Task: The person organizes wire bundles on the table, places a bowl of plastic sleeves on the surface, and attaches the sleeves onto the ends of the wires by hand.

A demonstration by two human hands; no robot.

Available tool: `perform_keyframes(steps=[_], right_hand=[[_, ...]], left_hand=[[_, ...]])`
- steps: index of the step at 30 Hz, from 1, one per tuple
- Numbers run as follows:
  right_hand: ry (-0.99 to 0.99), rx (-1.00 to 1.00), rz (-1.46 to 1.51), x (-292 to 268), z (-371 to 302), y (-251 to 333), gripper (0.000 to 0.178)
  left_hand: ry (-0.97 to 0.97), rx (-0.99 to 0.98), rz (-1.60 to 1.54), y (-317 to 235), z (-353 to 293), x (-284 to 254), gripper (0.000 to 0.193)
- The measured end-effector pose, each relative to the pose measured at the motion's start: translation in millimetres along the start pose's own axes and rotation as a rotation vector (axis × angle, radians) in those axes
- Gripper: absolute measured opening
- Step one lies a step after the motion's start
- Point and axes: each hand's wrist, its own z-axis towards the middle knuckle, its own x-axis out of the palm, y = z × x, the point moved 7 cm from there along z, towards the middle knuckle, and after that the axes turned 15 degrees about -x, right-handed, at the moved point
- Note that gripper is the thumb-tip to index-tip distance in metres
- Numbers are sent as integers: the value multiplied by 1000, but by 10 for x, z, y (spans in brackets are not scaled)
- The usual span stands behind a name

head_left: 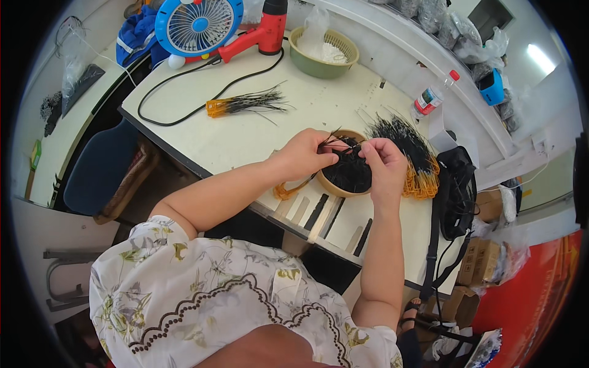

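Note:
My left hand (305, 153) is closed around thin black strands, and their dark ends stick out past the fingers. Below that hand a cord with an orange loop (284, 192) trails over the table's front edge; it looks like part of the same strands. My right hand (386, 164) pinches near the strands' tips with thumb and forefinger; what sits between them is too small to make out. Both hands are above a round tan bowl (331, 186) filled with small black pieces (348, 168). Right of the bowl lies a large pile of black cords with orange ends (405, 153).
A smaller bundle of orange-and-black cords (239, 104) lies at the left. Behind it stand a blue fan (199, 26), a red heat gun (261, 34) with its black cable, and a green basket (322, 64). A bottle (427, 101) and a black bag (457, 190) are at right.

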Motion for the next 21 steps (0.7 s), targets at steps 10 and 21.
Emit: perform_keyframes(steps=[10,21], right_hand=[[21,8,-19,-43,-2,-1,6],[57,21,-117,-75,9,49,9]], left_hand=[[-53,58,127,-90,-84,28,30],[-65,60,73,-121,-109,28,22]])
